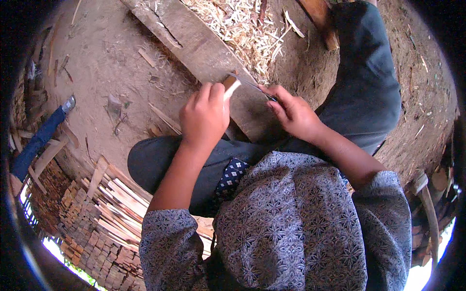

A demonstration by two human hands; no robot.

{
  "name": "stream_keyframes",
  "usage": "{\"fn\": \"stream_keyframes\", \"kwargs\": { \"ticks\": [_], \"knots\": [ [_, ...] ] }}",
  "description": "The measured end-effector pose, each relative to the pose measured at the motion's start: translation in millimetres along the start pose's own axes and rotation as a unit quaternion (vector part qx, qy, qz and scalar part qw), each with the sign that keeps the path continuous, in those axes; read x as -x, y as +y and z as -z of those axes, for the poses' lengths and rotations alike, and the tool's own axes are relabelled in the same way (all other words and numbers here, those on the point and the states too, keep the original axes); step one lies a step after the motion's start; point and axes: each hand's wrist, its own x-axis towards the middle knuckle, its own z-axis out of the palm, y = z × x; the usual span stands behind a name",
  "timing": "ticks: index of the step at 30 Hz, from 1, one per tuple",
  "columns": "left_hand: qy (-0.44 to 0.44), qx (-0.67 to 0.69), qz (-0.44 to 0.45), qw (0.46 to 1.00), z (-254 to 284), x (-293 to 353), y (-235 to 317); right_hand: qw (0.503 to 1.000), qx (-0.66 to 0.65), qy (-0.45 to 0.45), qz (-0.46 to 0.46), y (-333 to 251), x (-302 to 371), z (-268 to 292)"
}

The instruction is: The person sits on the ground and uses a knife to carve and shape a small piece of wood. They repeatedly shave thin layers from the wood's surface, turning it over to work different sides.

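Note:
My left hand (204, 115) is closed around a short piece of wood (232, 87), whose pale cut face and brown far end stick out past the fingers. A knife (257, 87) is gripped in my right hand (294, 112), thumb and forefinger near the base of its blade. The thin blade points left, and its tip lies at the far end of the wood; whether it touches is too fine to tell. Both hands are over a wide, worn plank (204, 58) that runs from the far left toward my crossed legs.
Pale wood shavings (233, 29) are heaped beyond the plank. Long split strips (121, 208) and stacked wood blocks (97, 247) sit at the near left. A blue-clothed limb (39, 140) shows at the left rim. A long-handled tool (427, 208) stands at the right.

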Motion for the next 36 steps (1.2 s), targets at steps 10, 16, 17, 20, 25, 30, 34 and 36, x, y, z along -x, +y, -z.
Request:
{"fn": "stream_keyframes", "kwargs": {
  "ticks": [10,16,17,20,25,30,34,36],
  "knots": [
    [0.011,-0.031,0.013,0.999,-4.7,-3.8,2.6,0.995,-0.085,0.024,-0.055,-15.7,11.9,-2.4],
    [-0.016,-0.025,0.056,0.998,-2.3,-5.8,6.6,0.995,-0.080,0.054,0.000,-5.6,8.0,-5.5],
    [-0.017,-0.027,0.049,0.998,-3.2,-4.9,4.0,0.996,-0.080,0.043,-0.010,-9.0,9.0,-1.5],
    [-0.010,-0.023,0.043,0.999,-4.4,-5.0,6.0,0.998,-0.060,0.020,-0.026,-24.7,12.0,15.2],
    [0.004,-0.009,0.033,0.999,-6.8,-5.4,5.0,0.998,-0.029,0.049,0.030,-34.0,-2.4,13.0],
    [0.004,-0.040,0.018,0.999,-5.7,-6.1,5.3,0.998,-0.014,0.039,0.046,-16.3,-20.9,-0.2],
    [0.017,-0.029,0.011,0.999,-5.7,-7.5,3.0,0.999,-0.001,-0.021,0.030,-10.6,-27.7,8.2],
    [0.002,-0.038,0.044,0.998,-1.1,-11.1,1.6,0.998,-0.006,0.017,0.058,3.8,-28.5,-1.5]
  ]
}}
